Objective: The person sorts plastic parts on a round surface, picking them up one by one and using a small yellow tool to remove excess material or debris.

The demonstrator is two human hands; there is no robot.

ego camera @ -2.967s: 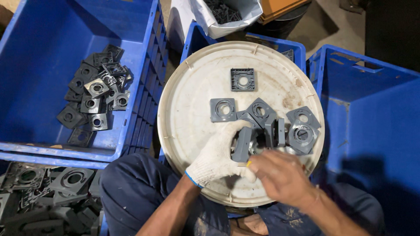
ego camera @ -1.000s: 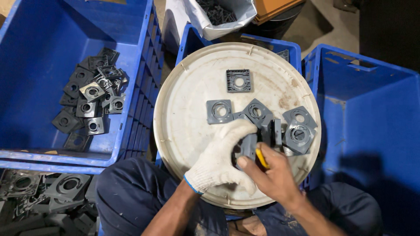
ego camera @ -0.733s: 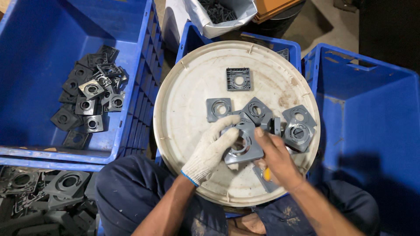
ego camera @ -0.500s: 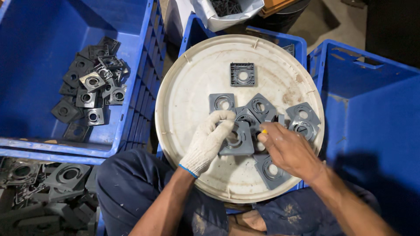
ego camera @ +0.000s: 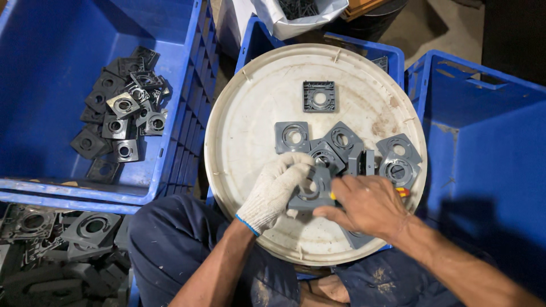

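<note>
A round white lid (ego camera: 256, 108) lies across a blue crate as a work surface. Several grey square plastic plates with round centre holes (ego camera: 292, 136) lie on it. My left hand (ego camera: 277, 187), in a white knit glove, holds one grey plate (ego camera: 311, 193) above the lid's near part. My bare right hand (ego camera: 367, 207) touches that plate's right edge and grips a small yellow-handled tool (ego camera: 332, 195), mostly hidden by the fingers. Another grey plate (ego camera: 318, 95) lies alone toward the lid's far side.
A big blue crate (ego camera: 170, 165) on the left holds a pile of grey plates (ego camera: 122, 122). More grey parts (ego camera: 62, 233) lie at lower left. A blue crate (ego camera: 483, 142) stands right. A white bag (ego camera: 290, 20) sits beyond the lid.
The plate in my left hand has turned from on edge to face up. My right hand has shifted along its right side with the yellow tool.
</note>
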